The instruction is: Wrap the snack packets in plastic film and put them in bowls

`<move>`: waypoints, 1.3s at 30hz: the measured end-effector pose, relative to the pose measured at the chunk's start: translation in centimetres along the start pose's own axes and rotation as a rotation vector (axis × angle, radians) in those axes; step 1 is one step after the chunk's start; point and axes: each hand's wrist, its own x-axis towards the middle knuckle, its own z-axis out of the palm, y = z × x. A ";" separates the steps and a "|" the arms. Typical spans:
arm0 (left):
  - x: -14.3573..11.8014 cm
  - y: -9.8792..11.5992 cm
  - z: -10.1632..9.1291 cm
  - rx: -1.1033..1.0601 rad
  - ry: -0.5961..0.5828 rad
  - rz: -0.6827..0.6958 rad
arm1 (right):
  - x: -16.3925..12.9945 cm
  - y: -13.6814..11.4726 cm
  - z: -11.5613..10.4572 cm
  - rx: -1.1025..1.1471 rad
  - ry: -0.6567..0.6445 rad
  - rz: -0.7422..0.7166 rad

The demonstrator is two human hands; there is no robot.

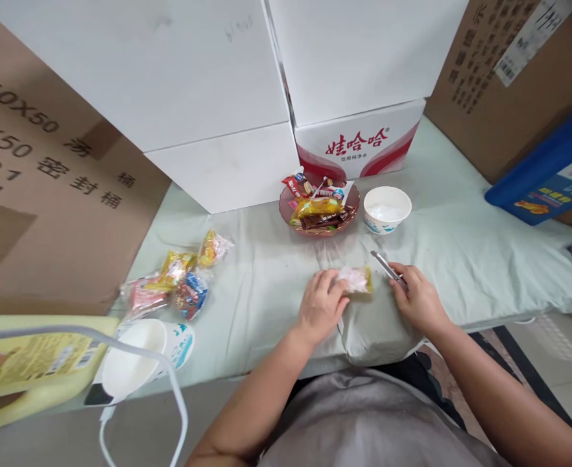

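Note:
My left hand (321,303) has its fingers closed on the left end of a small snack packet (360,280). The packet is clear and yellow with a pale filling, and it lies on the green cloth. In my right hand (419,299) is a slim utility knife (384,264), its narrow tip pointing up and left. A gap separates the knife from the packet. Just beyond stands a pink glass bowl (299,227) heaped with wrapped snacks. Beside it is a white paper bowl (387,222) with something whitish inside.
Several wrapped snacks (174,272) lie at left. Nearer, a paper bowl (179,347) is tipped beside a yellow jug (33,370), with a white cable (135,350) across it. White boxes (247,172) and brown cartons (52,194) wall the back and sides. A blue container (543,185) is at right.

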 end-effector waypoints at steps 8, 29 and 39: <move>-1.7 -1.4 1.5 -0.353 0.131 -0.187 | 0.6 -4.1 -0.7 0.097 -0.200 -0.258; -1.4 -3.0 1.5 -0.554 0.151 -0.438 | 2.0 -3.7 1.7 0.098 -0.221 -0.265; -1.2 -3.5 1.5 -0.684 0.399 -0.619 | -0.8 2.6 0.7 0.292 0.236 0.307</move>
